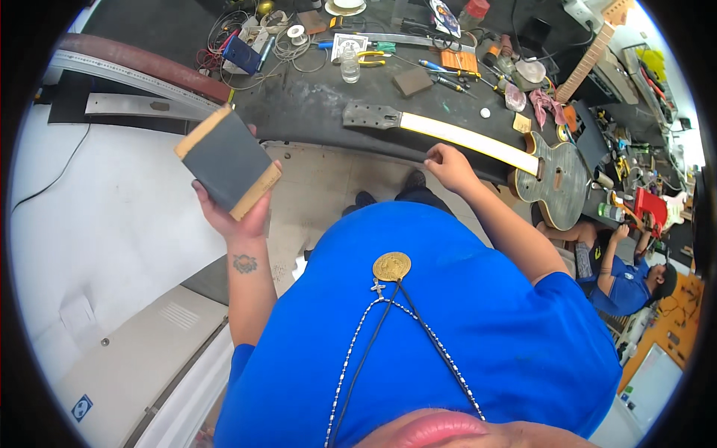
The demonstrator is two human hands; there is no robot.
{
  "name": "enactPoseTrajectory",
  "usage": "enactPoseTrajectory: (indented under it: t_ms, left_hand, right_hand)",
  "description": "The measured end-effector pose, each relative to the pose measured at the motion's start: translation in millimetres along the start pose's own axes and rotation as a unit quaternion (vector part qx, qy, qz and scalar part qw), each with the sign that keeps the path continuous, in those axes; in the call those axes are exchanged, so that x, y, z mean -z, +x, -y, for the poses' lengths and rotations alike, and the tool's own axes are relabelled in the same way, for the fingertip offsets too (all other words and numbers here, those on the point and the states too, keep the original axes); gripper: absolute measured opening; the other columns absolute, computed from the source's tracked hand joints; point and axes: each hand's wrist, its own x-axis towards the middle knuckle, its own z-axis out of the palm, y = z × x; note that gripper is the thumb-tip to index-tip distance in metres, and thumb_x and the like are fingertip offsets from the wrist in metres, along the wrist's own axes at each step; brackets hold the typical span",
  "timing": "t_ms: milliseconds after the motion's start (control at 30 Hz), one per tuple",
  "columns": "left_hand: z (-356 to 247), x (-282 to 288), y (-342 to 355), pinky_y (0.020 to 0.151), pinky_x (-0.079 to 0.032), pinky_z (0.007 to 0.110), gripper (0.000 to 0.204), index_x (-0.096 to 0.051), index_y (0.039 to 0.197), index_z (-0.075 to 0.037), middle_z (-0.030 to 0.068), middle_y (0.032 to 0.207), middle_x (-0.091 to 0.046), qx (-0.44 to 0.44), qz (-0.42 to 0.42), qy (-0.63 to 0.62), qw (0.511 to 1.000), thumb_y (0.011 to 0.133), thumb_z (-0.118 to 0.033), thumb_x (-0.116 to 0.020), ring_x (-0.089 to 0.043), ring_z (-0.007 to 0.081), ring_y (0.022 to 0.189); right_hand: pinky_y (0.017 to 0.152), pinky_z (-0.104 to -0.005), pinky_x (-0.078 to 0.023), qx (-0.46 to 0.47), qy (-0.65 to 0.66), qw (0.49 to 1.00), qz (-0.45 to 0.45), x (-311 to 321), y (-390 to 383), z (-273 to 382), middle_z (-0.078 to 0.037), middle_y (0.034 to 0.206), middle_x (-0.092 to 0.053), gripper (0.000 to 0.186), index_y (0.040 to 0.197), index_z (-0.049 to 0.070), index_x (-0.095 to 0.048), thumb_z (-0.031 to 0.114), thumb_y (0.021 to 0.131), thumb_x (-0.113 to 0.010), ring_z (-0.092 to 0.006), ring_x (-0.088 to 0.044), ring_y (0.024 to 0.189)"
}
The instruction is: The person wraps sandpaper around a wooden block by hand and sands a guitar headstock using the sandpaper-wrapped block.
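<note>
A sanding block (229, 160), a pale wooden block with dark grey abrasive paper around its middle, is raised over the left side. My left hand (250, 213) is closed around its lower edges, the papered face turned upward. In front of the bench edge, my right hand (450, 168) has its fingers curled in, with nothing visible in them. It is close to the neck of an electric guitar (562, 183) lying on the bench. The guitar has a dark, grained body, a grey headstock (371, 116) and a pale, bright fretboard (467, 136) without visible frets.
A dark workbench (299, 112) runs across the front, with a small bottle (349, 66), pliers (371, 58), a brown block (413, 82) and cables. Long metal straightedges (134, 78) lie at left. On the right, a person in blue (627, 284) handles a red guitar (651, 209).
</note>
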Motion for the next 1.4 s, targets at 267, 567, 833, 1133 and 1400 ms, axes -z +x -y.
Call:
enactPoseTrajectory:
  t_ms: [267, 567, 833, 1133, 1400]
  left_hand:
    - [59.4, 61.5, -4.6, 0.107, -0.049, 0.065, 0.077, -0.045, 0.162, -0.013, 0.0217, 0.161, -0.049, 0.095, -0.101, 0.049, 0.989, 0.100, -0.053, -0.065, -0.053, 0.0420, 0.144]
    - [76.8, 84.9, -17.9, 0.091, -0.061, 0.052, 0.066, -0.052, 0.155, -0.009, 0.0185, 0.147, -0.062, 0.060, -0.195, 0.144, 0.968, 0.101, -0.046, -0.062, -0.066, 0.0336, 0.130]
    - [92.2, 60.9, -58.2, 0.089, -0.062, 0.048, 0.059, -0.053, 0.153, -0.008, 0.0172, 0.143, -0.066, 0.033, -0.259, 0.155, 0.953, 0.104, -0.041, -0.060, -0.068, 0.0315, 0.127]
    - [61.5, 62.3, -118.6, 0.089, -0.061, 0.052, 0.055, -0.052, 0.153, -0.007, 0.0205, 0.141, -0.064, -0.005, -0.323, 0.147, 0.935, 0.108, -0.038, -0.054, -0.067, 0.0345, 0.125]
    - [51.0, 75.5, -84.9, 0.085, -0.062, 0.045, 0.053, -0.054, 0.150, -0.006, 0.0180, 0.138, -0.067, 0.035, -0.302, 0.180, 0.936, 0.108, -0.039, -0.056, -0.068, 0.0310, 0.123]
  right_hand:
    - [0.108, -0.0520, -0.050, 0.234, -0.337, 0.896, -0.171, 13.2, 84.2, 43.3, -0.018, 0.133, -0.062, 0.068, 0.139, 0.009, -0.061, 0.032, 0.081, -0.087, -0.0379, -0.059, 0.128]
    - [0.131, -0.0557, -0.021, 0.297, -0.510, 0.802, -0.090, -43.4, 109.6, 65.6, -0.023, 0.173, -0.031, 0.098, 0.165, -0.001, -0.035, 0.060, 0.095, -0.068, -0.0383, -0.026, 0.163]
    - [0.134, -0.0578, -0.009, 0.295, -0.416, 0.857, -0.068, -143.5, 119.5, 91.6, -0.034, 0.174, -0.020, 0.104, 0.163, -0.010, -0.033, 0.066, 0.098, -0.061, -0.0478, -0.013, 0.165]
    - [0.127, -0.0579, -0.028, 0.394, -0.383, 0.818, -0.173, -143.8, 129.4, 122.9, -0.032, 0.162, -0.043, 0.089, 0.152, -0.008, -0.049, 0.057, 0.094, -0.070, -0.0491, -0.038, 0.153]
    - [0.132, -0.0558, -0.022, 0.544, -0.481, 0.682, 0.087, -130.9, 146.6, 99.3, -0.030, 0.169, -0.035, 0.093, 0.160, -0.008, -0.038, 0.056, 0.099, -0.066, -0.0461, -0.032, 0.159]
